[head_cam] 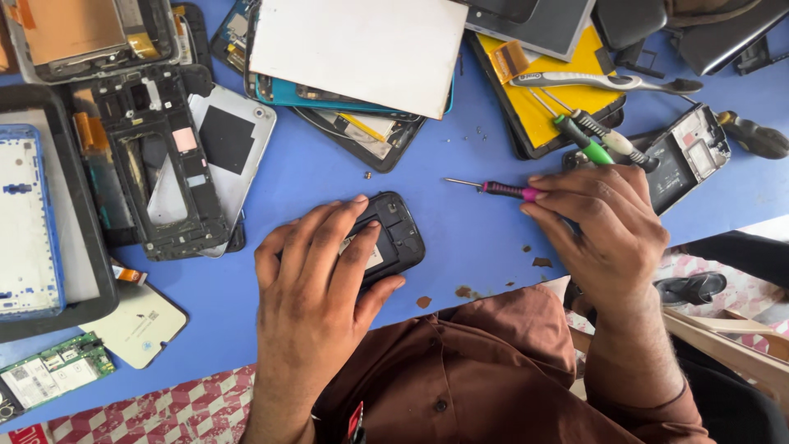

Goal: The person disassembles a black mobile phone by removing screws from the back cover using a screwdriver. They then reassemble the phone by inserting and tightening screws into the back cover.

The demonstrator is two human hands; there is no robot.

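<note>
A: Grip first?

B: Right hand (604, 226) is pinched round the pink handle of a small screwdriver (501, 189); left hand (316, 275) lies flat on a black phone (394, 234), fingers spread, pressing it down, not closed round it.

A: Which way is the phone from the tool?

B: To the left & a bit nearer. The screwdriver lies roughly left-right, tip pointing left, just beyond the phone's far right corner (not touching it). Left hand is nearer the phone, obviously.

A: Surface, room?

B: Blue table (468, 238), bare between the hands. Far side is crowded: phone frames (160, 164), a white panel (357, 49), a toothbrush (604, 80), more screwdrivers (604, 140).
</note>
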